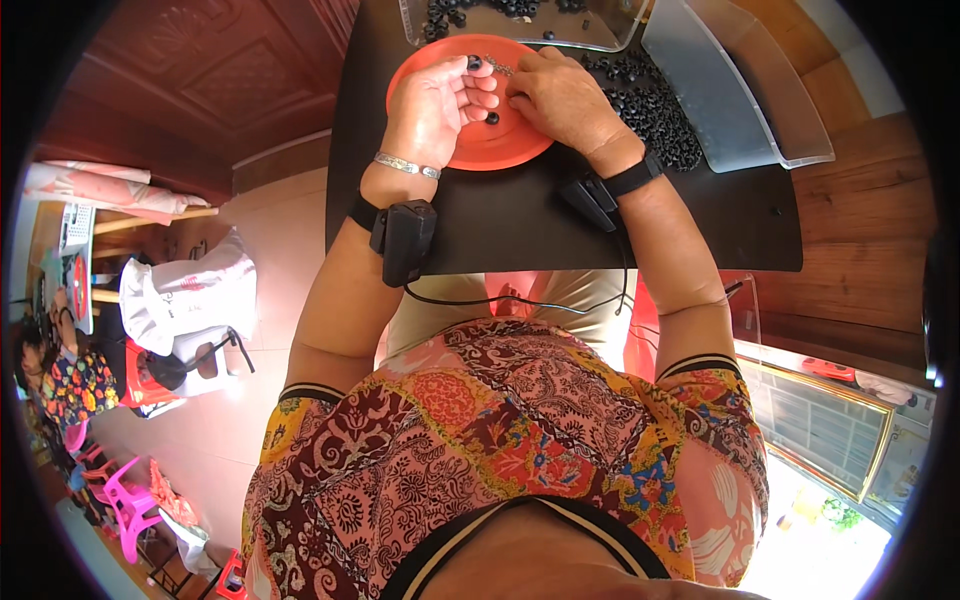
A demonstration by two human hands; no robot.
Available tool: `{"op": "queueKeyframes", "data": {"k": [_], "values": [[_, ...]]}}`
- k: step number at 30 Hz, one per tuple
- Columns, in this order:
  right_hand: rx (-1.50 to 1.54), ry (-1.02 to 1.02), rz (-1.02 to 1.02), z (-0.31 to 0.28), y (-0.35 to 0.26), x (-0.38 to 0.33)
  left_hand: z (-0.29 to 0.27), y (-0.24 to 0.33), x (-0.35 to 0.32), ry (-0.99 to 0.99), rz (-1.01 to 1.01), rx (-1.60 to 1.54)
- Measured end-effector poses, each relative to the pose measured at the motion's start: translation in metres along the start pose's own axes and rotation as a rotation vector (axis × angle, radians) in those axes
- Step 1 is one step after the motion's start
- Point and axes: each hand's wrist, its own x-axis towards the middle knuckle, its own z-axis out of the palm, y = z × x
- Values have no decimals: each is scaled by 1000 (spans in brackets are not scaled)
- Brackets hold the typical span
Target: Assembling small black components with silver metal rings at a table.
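An orange-red round plate (490, 155) lies on the dark table under both hands. My left hand (432, 108) is turned palm up over its left side, fingers curled. Between its thumb and forefinger is a small black round part (474, 63). My right hand (572, 98) reaches over the plate's right side, back up, with its fingers bent and closed. Whatever its fingertips hold is hidden. Small metal pieces (498, 67) lie in a little heap between the two hands. A second black round part (492, 118) sits by the left fingers.
Beyond the plate stands a clear tray (600, 42) with black parts. A large pile of small black parts (655, 115) spreads right of my right hand, beside a translucent bin (720, 110). A black cable (500, 303) loops between the wrist devices. Another person (75, 375) is far left.
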Motion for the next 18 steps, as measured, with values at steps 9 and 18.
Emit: {"op": "queueKeyframes", "data": {"k": [9,18], "values": [[-78,29,22,-5,1,-2,-3,0,0,1,29,-17],[111,88,-15,-7,6,-1,-5,6,2,67,23,-54]]}}
